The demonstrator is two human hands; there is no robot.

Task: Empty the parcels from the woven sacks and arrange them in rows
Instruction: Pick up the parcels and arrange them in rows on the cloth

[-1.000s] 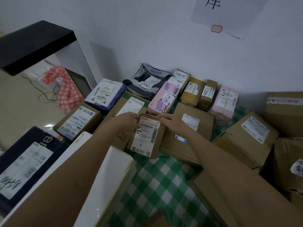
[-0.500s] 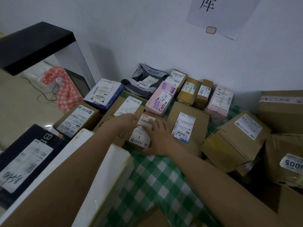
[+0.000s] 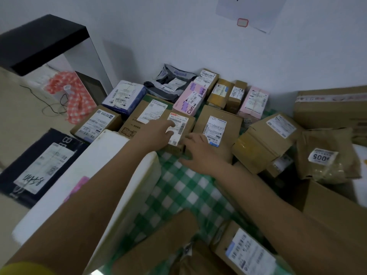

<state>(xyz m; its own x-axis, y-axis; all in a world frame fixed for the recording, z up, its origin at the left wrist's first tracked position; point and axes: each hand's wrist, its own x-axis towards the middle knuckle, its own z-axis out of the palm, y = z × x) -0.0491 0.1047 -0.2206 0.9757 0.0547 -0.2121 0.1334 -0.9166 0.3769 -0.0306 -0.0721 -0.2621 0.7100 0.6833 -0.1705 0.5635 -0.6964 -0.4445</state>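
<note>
A small brown box (image 3: 185, 124) with a white label lies flat in the second row, between a flat brown box (image 3: 139, 124) and another flat brown box (image 3: 228, 116). My left hand (image 3: 156, 133) rests on its top with the fingers over the label. My right hand (image 3: 198, 153) is spread beside the box's near right corner, fingertips at its edge. Behind, a back row stands along the wall: a blue box (image 3: 125, 96), a grey poly bag (image 3: 170, 84), a pink box (image 3: 190, 100) and several small brown and pink boxes. Green checked woven fabric (image 3: 178, 195) lies underneath.
A heap of unsorted brown parcels (image 3: 268, 139), a padded envelope (image 3: 325, 155) and a big carton (image 3: 333, 108) crowd the right. A white foam box (image 3: 89, 175) and a black parcel (image 3: 37, 165) sit at the left, with a black-topped shelf (image 3: 39, 40) beyond. More boxes (image 3: 246, 253) lie near me.
The small box went from tilted up in both hands to lying flat in the row. My right hand slid off its top to the near corner.
</note>
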